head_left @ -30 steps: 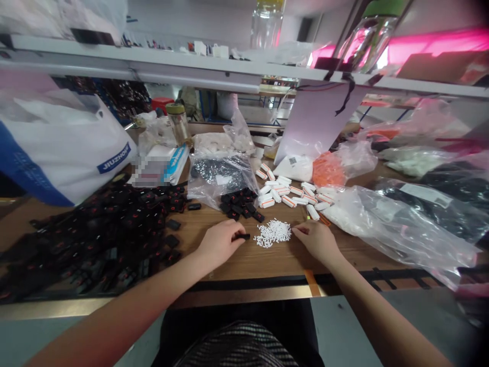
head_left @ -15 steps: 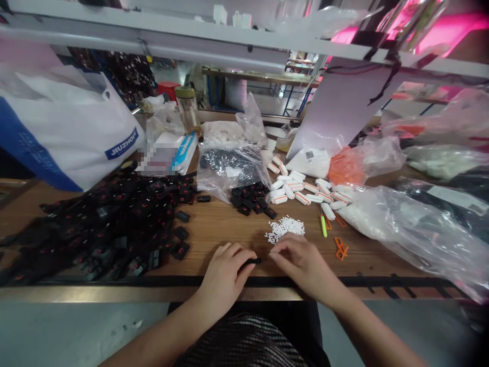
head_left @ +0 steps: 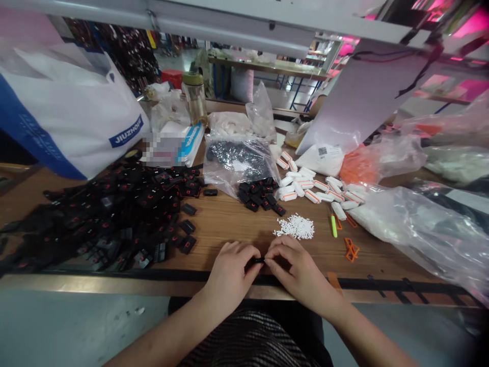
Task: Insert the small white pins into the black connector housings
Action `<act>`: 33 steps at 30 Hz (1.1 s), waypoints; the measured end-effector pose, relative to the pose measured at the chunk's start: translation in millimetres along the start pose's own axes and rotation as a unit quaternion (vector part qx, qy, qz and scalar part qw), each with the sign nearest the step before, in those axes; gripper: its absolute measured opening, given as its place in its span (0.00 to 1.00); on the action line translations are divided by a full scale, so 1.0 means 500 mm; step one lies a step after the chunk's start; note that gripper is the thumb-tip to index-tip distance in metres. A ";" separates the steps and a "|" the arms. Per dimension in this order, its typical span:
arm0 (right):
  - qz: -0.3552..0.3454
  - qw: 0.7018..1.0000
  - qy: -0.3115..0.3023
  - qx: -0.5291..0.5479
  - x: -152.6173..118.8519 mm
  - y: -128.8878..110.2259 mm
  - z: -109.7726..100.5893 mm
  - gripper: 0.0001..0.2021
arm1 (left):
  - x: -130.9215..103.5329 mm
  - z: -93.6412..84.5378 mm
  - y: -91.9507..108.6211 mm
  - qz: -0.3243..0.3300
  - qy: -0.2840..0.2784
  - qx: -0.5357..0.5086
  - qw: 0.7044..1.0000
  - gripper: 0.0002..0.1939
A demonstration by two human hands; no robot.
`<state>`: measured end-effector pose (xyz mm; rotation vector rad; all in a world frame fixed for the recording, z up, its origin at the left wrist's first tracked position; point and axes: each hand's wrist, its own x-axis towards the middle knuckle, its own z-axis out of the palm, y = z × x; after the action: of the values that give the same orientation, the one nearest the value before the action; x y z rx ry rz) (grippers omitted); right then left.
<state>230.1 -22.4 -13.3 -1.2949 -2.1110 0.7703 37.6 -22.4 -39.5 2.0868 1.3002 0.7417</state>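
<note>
My left hand (head_left: 234, 270) is closed around a small black plastic part (head_left: 259, 260), whose end sticks out past thumb and forefinger. My right hand (head_left: 296, 267) is pinched and meets that end from the right; whatever lies between its fingertips is too small to make out. Just beyond the right hand lies a heap of tiny white pegs (head_left: 296, 226). Farther back sits a small group of black plastic parts (head_left: 255, 195), some with orange-red marks. A much larger pile of similar black pieces (head_left: 153, 199) spreads over the table's left side.
White parts with orange strips (head_left: 305, 186) lie behind the pegs. Right of the pegs are a yellow-green stick (head_left: 333, 226) and orange frames (head_left: 350, 250). Clear plastic bags (head_left: 408, 229) cover the right side. A bottle (head_left: 194, 99) and a large white bag (head_left: 72, 107) stand behind.
My right hand has moved left from beside the white pegs, and its fingertips now meet the black part in my left hand. The camera view has tilted down and shifted slightly.
</note>
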 end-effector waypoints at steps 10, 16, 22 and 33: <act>-0.026 0.997 -0.008 -0.078 0.003 -0.014 0.002 0.06 | 0.001 0.000 0.001 -0.005 0.000 -0.001 1.000 0.07; -0.060 0.984 -0.018 -0.166 -0.001 -0.029 0.005 0.09 | 0.001 0.001 -0.003 -0.002 0.005 -0.001 1.000 0.06; -0.104 0.973 0.040 -0.202 -0.016 -0.014 0.014 0.10 | 0.002 0.001 -0.002 -0.011 0.006 -0.001 1.000 0.06; -0.098 0.979 0.004 -0.177 -0.009 -0.001 -0.012 0.10 | 0.001 0.002 -0.006 -0.013 -0.001 0.002 1.000 0.06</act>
<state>235.8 -25.2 -9.6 -1.2320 -2.4017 0.3134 36.4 -20.9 -42.3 2.0699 1.3250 0.7261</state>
